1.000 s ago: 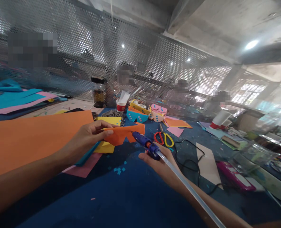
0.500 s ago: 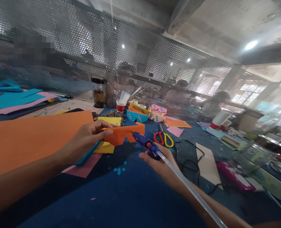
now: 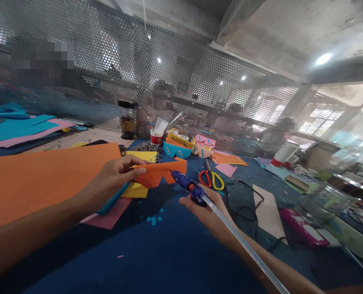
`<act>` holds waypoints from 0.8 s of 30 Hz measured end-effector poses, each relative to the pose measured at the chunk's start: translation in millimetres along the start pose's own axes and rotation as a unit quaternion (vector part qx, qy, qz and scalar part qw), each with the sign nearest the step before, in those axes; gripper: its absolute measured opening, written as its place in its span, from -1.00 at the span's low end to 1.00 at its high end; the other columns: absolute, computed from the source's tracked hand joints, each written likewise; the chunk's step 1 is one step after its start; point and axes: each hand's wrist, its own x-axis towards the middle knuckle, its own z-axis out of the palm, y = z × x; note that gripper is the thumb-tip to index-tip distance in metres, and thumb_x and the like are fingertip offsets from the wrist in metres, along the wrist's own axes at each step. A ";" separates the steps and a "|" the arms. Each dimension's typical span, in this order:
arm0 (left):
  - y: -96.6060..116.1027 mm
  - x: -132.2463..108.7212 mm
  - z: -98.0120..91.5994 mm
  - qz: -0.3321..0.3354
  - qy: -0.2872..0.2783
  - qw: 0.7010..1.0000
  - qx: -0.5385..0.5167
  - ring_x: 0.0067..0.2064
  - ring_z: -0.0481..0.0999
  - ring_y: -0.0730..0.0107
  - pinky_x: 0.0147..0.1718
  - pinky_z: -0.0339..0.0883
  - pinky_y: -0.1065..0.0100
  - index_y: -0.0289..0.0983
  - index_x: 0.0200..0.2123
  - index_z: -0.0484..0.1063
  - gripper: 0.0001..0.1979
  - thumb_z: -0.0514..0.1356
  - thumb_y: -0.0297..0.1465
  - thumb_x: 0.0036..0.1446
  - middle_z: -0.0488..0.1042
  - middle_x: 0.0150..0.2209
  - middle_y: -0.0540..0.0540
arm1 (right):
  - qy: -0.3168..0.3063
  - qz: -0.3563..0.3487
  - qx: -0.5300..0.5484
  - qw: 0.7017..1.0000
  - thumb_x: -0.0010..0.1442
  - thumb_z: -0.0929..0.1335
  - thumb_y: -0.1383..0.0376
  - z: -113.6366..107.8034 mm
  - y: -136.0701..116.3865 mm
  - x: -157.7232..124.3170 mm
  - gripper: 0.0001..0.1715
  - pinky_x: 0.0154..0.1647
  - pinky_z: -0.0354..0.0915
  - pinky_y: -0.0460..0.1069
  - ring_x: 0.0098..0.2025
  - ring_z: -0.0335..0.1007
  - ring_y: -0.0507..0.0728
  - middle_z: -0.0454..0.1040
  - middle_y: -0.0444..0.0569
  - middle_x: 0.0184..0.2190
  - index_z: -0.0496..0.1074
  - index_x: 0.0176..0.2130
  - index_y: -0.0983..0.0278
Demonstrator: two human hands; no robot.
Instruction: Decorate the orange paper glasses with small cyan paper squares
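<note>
Behind a blue glue gun point(image 3: 189, 187), a perforated metal screen point(image 3: 200, 67) spans the view, and beneath the gun spreads a dark blue table point(image 3: 157, 261). A large orange sheet point(image 3: 46, 179) lies left of the gun; a pale paper piece point(image 3: 267, 212) lies to its right. The right hand point(image 3: 210, 208) is closed around the gun's grip, and a long clear glue stick point(image 3: 243, 239) runs from the gun's back end toward the viewer. Left of the gun, the left hand point(image 3: 123, 169) pinches one end of an orange paper cut-out point(image 3: 153, 175) between thumb and fingers, holding it above the table. The gun's nozzle is at the cut-out's right part; whether they touch is unclear. Scissors point(image 3: 211, 179) with red and yellow handles lie just beyond the gun, to its right. Tiny blue paper squares point(image 3: 153, 219) are scattered left of the gun, nearer the viewer.
</note>
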 end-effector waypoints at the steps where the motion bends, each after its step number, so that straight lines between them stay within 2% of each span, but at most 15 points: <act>1: -0.5 0.0 -0.4 0.001 -0.001 1.000 -0.002 -0.24 0.64 0.29 -0.35 0.52 0.39 -0.19 -0.13 0.50 -0.70 0.39 -0.17 0.15 0.66 -0.17 -0.08 | 0.003 -0.001 0.000 1.000 0.09 0.51 -0.06 0.1 0.4 0.1 -0.47 -0.49 -0.03 -0.09 -0.46 -0.04 -0.02 0.11 -0.25 -0.54 0.27 -0.43 0.24; 16: -1.4 1.2 -0.5 0.004 -0.008 1.000 -0.006 -0.24 0.65 0.29 -0.34 0.51 0.38 -0.17 -0.18 0.51 -0.74 0.40 -0.20 0.11 0.66 -0.14 -0.07 | 0.001 -0.001 -0.001 1.000 0.09 0.51 -0.04 -0.3 0.3 0.3 -0.48 -0.49 -0.02 -0.09 -0.47 -0.04 -0.02 0.12 -0.24 -0.54 0.25 -0.45 0.23; 24: -1.5 1.4 -0.6 0.000 0.000 1.000 0.001 -0.28 0.64 0.28 -0.39 0.50 0.38 -0.17 -0.16 0.52 -0.71 0.40 -0.17 0.12 0.67 -0.21 -0.07 | -0.009 -0.008 -0.012 1.000 0.10 0.51 -0.02 -2.0 0.7 1.7 -0.48 -0.50 -0.03 -0.10 -0.46 -0.05 -0.02 0.10 -0.25 -0.54 0.23 -0.45 0.23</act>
